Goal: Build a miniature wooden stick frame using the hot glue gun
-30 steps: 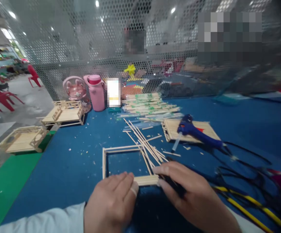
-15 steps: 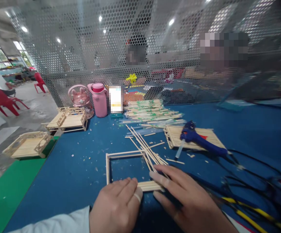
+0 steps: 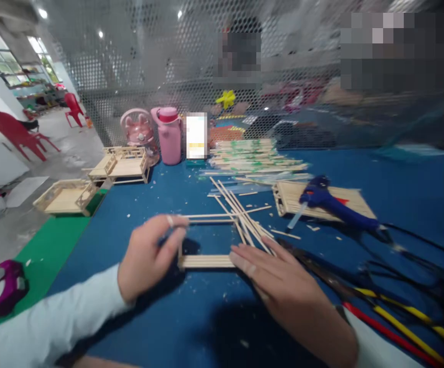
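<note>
A rectangular frame of thin wooden sticks [image 3: 206,261] lies on the blue table, its near side several sticks wide. My left hand [image 3: 150,258], with a pale band on one finger, has thumb and fingers closed at the frame's far left corner. My right hand [image 3: 279,278] rests with fingers stretched out over the right end of the near side, hiding that corner. Loose wooden sticks [image 3: 240,209] lie crossed over the frame's far right corner, just beyond my right fingers.
A blue glue gun [image 3: 336,207] lies on a stick panel [image 3: 283,202] at right, above cables and yellow-handled pliers [image 3: 394,312]. Small stick furniture [image 3: 66,197] stands at left. Behind are a pink bottle [image 3: 169,138], bundled sticks [image 3: 252,153] and a perforated screen [image 3: 130,66].
My left hand has moved from the frame's near side to its far left corner. My right hand stays at the near right corner, its fingers now flatter. The view has shifted.
</note>
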`<state>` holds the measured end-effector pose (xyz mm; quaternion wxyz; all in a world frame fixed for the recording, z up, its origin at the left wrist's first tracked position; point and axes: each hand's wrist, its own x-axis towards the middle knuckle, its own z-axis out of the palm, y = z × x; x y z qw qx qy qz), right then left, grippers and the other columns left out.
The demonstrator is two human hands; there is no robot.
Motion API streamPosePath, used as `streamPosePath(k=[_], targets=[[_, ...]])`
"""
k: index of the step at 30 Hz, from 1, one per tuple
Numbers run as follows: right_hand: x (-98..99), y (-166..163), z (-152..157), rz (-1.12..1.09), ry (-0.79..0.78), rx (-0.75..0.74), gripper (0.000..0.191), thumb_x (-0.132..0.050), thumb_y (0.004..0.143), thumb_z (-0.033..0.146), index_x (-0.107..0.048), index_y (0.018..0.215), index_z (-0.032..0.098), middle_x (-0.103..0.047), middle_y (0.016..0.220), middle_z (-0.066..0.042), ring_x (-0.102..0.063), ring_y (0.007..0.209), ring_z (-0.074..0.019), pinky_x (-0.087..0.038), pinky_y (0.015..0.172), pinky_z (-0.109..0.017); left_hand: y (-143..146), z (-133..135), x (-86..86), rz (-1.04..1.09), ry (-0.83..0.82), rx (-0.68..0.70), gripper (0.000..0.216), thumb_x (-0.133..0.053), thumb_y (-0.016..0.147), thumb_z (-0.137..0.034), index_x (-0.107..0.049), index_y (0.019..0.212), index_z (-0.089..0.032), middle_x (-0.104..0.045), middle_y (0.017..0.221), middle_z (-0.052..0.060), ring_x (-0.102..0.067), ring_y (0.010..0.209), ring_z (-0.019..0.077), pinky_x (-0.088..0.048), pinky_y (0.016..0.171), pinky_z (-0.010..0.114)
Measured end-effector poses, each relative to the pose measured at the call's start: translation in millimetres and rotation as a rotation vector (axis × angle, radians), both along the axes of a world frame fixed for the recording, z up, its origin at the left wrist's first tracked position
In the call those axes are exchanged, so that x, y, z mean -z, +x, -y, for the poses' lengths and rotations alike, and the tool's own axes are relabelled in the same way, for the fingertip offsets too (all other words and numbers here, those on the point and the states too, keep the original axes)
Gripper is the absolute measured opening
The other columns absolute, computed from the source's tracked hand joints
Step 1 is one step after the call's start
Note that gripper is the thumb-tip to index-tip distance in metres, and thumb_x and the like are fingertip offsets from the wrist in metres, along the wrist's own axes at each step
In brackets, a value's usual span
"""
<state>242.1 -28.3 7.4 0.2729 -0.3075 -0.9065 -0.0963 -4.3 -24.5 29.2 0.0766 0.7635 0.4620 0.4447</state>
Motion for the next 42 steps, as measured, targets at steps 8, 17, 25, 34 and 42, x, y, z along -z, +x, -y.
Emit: streamPosePath(k=[8,17,25,34,42], targets=[[3.2,3.3,-7.7,0.022,0.018,-0.075,0.033,-0.042,0.086,0.009,-0.061,0.112,0.019,-0.070,0.106,-0.009,-0.065,0.098,-0.0190,-0.045,0.096,-0.047,-9.3,-63.5,28.3,0.348,-0.022,-0.152,0.019,-0.047,0.086,-0.023,-0.062,0.093,-0.013,-0.068,0.084,0.005,-0.059,0.071,0.0110,-0.048,0.068,0.023],[4.6,0.2,-7.1,0.002,0.048,-0.057,0.033,-0.042,0.086,0.009,-0.063,0.108,0.021,-0.071,0.103,-0.008,-0.066,0.097,-0.0177,-0.045,0.096,-0.048,-8.2,-4.2,39.0,0.346,0.055,-0.095,0.028,-0.043,0.090,-0.027,-0.055,0.112,-0.015,-0.064,0.106,0.009,-0.061,0.094,0.0155,-0.049,0.088,0.032],[1.4,-0.5,-3.5,0.036,0.112,-0.027,0.032,-0.040,0.086,0.007,-0.063,0.106,0.018,-0.071,0.102,-0.009,-0.066,0.096,-0.0177,-0.046,0.094,-0.048,21.0,43.0,71.8,0.273,-0.318,-0.218,0.065,-0.043,0.091,-0.035,-0.015,0.144,-0.010,-0.020,0.149,0.023,-0.017,0.138,0.0308,-0.024,0.108,0.055],[4.0,-0.4,-5.7,-0.010,0.103,-0.058,0.036,-0.042,0.086,0.012,-0.060,0.115,0.023,-0.070,0.106,-0.007,-0.066,0.096,-0.0200,-0.045,0.095,-0.051,18.2,40.1,75.6,0.002,-0.158,-0.167,0.062,-0.041,0.092,-0.027,-0.013,0.146,-0.015,-0.019,0.149,0.023,-0.014,0.137,0.0325,-0.024,0.106,0.059],[3.0,-3.0,-3.7,0.003,0.137,-0.049,0.034,-0.042,0.088,0.014,-0.058,0.117,0.020,-0.071,0.103,-0.010,-0.067,0.095,-0.0211,-0.046,0.094,-0.052,23.1,36.6,68.2,-0.112,-0.232,-0.175,0.060,-0.033,0.094,-0.029,-0.006,0.147,-0.016,-0.017,0.150,0.021,-0.010,0.138,0.0328,-0.021,0.105,0.063]])
